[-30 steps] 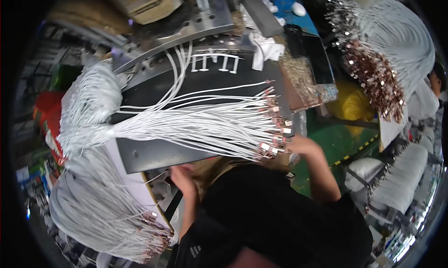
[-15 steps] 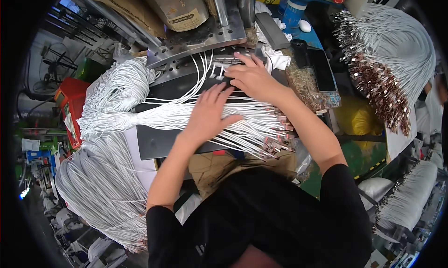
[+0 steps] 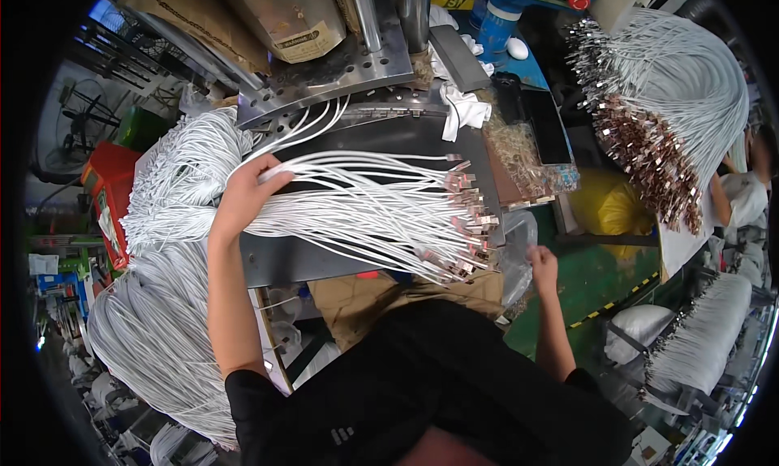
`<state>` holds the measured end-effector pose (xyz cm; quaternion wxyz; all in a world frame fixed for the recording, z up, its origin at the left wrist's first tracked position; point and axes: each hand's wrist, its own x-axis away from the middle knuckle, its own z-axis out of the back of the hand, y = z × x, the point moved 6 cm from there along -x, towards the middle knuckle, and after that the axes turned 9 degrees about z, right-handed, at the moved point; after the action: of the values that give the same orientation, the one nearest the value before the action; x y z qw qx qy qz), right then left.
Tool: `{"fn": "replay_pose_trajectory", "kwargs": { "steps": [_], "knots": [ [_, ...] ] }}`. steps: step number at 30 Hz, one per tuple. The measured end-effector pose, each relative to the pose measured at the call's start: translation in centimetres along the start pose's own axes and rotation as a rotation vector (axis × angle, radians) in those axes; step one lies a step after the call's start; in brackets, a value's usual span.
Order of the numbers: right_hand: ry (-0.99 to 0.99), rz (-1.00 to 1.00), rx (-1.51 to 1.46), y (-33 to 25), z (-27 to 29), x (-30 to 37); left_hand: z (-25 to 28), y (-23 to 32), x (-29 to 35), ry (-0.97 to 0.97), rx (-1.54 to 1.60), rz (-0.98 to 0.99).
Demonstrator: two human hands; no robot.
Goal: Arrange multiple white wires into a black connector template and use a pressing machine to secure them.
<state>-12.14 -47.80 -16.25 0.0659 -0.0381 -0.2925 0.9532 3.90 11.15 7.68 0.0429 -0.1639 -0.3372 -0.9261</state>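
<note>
Head view: left hand (image 3: 247,192) curled round slim white cables (image 3: 357,197) across black worktop (image 3: 284,261).
Right hand (image 3: 544,268): fingers bent beside clear plastic bag (image 3: 518,247); grip unclear.
Coppery metal ends (image 3: 471,223): best kept level, untangled.

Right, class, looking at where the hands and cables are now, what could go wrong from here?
1. The left hand grips some of the white cables, which run over and across others; pulling them could tangle or drag the rest.

2. The metal connectors lie close to the edge of the dark tabletop, so a tug might tip some off.

3. A clear plastic bag sits just beside those connectors and might catch on them.
</note>
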Motion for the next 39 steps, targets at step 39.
{"fn": "replay_pose_trajectory", "kwargs": {
  "steps": [39],
  "knots": [
    [-0.075,0.946,0.169,-40.8,3.7,-15.9,-1.8,6.5,4.0,0.252,0.134,-0.168]
  ]
}}
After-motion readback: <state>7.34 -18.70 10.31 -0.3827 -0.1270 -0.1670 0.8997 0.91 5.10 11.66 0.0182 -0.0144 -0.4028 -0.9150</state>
